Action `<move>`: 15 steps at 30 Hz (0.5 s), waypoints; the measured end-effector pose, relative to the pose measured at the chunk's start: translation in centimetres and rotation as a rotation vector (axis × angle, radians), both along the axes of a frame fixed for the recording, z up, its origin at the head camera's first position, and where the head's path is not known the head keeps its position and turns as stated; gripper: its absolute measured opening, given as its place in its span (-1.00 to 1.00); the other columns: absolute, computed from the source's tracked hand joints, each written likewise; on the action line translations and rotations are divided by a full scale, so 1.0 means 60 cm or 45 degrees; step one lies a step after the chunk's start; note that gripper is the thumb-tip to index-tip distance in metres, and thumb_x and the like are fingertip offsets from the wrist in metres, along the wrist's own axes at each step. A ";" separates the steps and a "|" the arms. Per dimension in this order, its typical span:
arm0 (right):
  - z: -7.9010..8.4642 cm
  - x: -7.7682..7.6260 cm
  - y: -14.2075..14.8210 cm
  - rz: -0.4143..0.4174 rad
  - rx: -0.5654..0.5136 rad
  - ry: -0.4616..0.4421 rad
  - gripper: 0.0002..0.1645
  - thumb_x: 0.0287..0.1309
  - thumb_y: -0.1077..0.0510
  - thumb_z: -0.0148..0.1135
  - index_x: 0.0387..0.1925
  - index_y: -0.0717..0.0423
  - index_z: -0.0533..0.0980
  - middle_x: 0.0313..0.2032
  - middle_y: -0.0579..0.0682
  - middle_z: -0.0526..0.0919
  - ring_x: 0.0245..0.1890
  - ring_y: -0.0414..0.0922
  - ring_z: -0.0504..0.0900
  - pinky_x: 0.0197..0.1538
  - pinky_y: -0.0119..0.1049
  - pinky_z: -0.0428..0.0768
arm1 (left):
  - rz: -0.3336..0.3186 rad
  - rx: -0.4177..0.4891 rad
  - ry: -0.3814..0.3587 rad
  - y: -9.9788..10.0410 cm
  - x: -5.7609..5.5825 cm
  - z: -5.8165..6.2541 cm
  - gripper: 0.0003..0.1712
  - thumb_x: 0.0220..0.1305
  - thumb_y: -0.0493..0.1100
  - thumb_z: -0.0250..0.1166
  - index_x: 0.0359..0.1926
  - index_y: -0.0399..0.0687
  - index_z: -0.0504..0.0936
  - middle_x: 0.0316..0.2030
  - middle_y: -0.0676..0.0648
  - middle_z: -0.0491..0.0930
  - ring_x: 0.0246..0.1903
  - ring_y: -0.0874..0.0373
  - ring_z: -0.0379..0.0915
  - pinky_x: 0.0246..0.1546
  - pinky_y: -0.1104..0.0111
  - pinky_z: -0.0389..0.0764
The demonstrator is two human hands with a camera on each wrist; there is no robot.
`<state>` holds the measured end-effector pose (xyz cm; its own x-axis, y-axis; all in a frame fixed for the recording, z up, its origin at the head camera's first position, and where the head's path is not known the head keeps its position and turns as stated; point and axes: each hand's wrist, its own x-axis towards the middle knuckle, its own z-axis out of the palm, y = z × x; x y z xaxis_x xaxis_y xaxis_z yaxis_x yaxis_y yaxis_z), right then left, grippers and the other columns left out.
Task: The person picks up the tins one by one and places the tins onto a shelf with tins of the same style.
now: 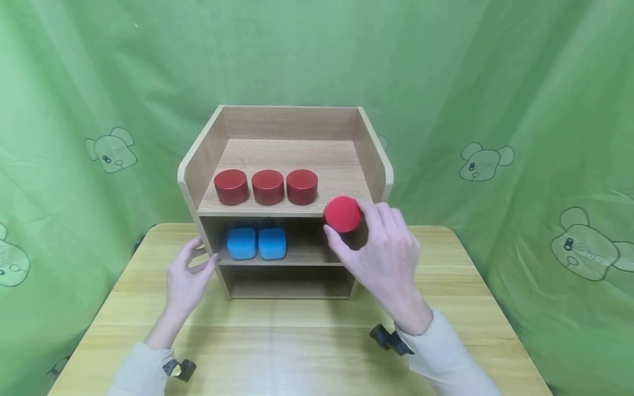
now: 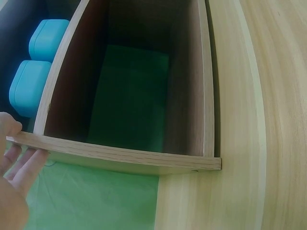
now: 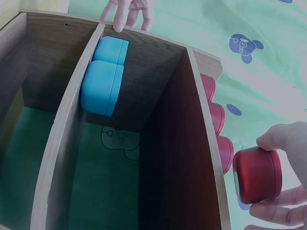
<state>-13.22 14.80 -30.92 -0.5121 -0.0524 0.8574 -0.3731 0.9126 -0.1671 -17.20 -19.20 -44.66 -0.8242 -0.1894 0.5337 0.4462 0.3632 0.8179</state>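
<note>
A round red tin [image 1: 342, 214] is pinched between the thumb and fingers of my right hand [image 1: 388, 253], in front of the top shelf's right end. In the right wrist view this red tin [image 3: 258, 175] hangs beside the shelf edge, apart from the others. Three more red tins [image 1: 268, 187] stand in a row along the front of the top shelf. My left hand [image 1: 188, 273] grips the left side panel of the wooden shelf unit [image 1: 292, 212], thumb in front and fingers outside. Two blue rounded-square boxes [image 1: 256, 243] sit side by side on the middle shelf, toward the left.
The shelf unit stands on a light wooden table [image 1: 277, 352]. Its bottom compartment [image 1: 289, 282] lies below the blue boxes. Raised side walls and a back wall [image 1: 292, 122] border the top shelf. A green curtain [image 1: 446, 66] with mouse drawings hangs behind and at both sides.
</note>
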 end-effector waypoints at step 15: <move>0.000 -0.020 -0.005 -0.037 0.030 0.004 -0.32 0.15 -0.30 0.42 0.01 0.19 0.65 -0.29 0.15 0.73 -0.38 0.11 0.65 -0.59 -0.16 0.65 | -0.004 0.004 -0.012 0.001 0.001 0.000 -0.44 0.20 -0.56 0.40 0.25 -0.38 0.58 0.18 -0.41 0.65 -0.05 0.65 0.59 -0.12 0.69 0.76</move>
<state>-14.44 14.51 -30.89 -0.5112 -0.0577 0.8575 -0.3471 0.9266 -0.1446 -17.16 -19.13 -44.66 -0.8297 -0.1884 0.5254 0.4397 0.3592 0.8232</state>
